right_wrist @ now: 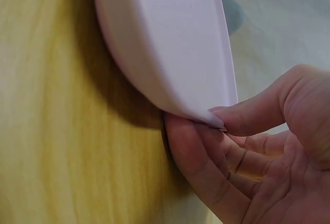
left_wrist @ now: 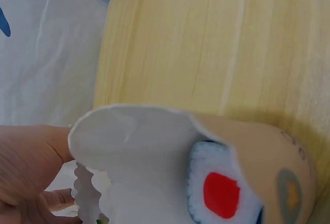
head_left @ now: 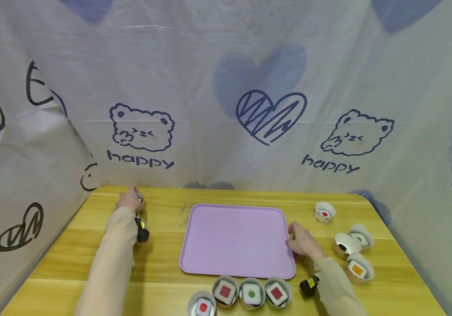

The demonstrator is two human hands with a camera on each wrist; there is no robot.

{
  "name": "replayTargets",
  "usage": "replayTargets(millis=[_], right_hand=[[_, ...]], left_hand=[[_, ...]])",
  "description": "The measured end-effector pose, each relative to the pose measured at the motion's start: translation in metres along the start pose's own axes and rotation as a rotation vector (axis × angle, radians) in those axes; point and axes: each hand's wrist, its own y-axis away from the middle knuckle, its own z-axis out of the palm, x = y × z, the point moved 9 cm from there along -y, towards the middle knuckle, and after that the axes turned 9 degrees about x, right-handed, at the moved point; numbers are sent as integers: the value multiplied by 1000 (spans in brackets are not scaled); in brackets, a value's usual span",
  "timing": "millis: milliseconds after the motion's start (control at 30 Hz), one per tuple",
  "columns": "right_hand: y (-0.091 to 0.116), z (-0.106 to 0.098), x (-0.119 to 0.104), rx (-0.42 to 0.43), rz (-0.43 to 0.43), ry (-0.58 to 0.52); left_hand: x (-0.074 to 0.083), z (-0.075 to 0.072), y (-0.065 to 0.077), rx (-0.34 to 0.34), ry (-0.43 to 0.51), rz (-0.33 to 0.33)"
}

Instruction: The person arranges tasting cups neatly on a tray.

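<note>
At the far left of the table my left hand [head_left: 129,200] is right beside a paper cup [head_left: 141,202]. In the left wrist view, this hand [left_wrist: 31,175] comes in from the left against the cup's pale rim; part of the thumb is hidden behind it. A plush sushi piece [left_wrist: 221,185] with a red centre is inside the cup [left_wrist: 149,152]. Behind it shows a second, scalloped paper cup [left_wrist: 87,195]. My right hand [head_left: 304,242] pinches the right edge of the lilac tray [head_left: 238,241], thumb over the rim [right_wrist: 180,105] and fingers below.
Along the tray's front edge stand paper cups with sushi pieces [head_left: 251,294], and one more cup [head_left: 202,305] is nearer me. Several cups [head_left: 358,267] sit at the right, one [head_left: 324,212] farther back. A printed cloth [head_left: 210,131] hangs behind the wooden table [head_left: 163,263].
</note>
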Motion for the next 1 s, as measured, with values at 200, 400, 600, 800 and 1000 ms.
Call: replayTargets(millis=[200,400,600,800,1000], right_hand=[[0,0,-1,2,-12,-21],[1,-2,-2,10,-38,-21],[3,-1,-1,7,-35,-39],[3,0,-1,11,-43,-48],[1,0,-2,13,-48,-47]], left_hand=[[-2,-1,-2,9,-20,14],[2,-6,-3,50,-15,60],[19,-13,-3,103,-44,143],[46,-18,5,119,-29,230],[72,-21,15,122,-29,291]])
